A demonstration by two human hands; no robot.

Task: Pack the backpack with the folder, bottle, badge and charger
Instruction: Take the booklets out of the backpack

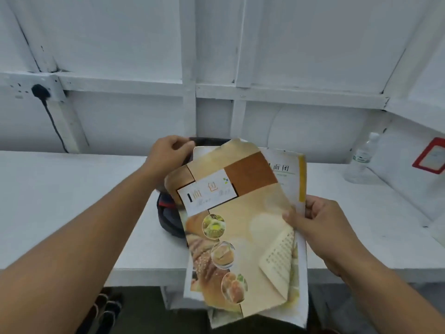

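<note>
A dark backpack [168,219] stands on the white table [72,189], mostly hidden behind the folder. My left hand [168,154] grips the backpack's upper rim at its opening. My right hand [322,227] pinches the right edge of the folder [240,225], a beige printed booklet with bread pictures, tilted over the bag with its top end at the opening. A clear plastic bottle [361,160] stands at the far right of the table. Beside it, a red-framed badge [431,156] leans on the wall. No charger is visible.
A white panelled wall rises behind the table. At the left, a black plug [41,90] sits in a wall socket with its cable hanging down. Shoes [106,309] lie on the dark floor under the table's front edge.
</note>
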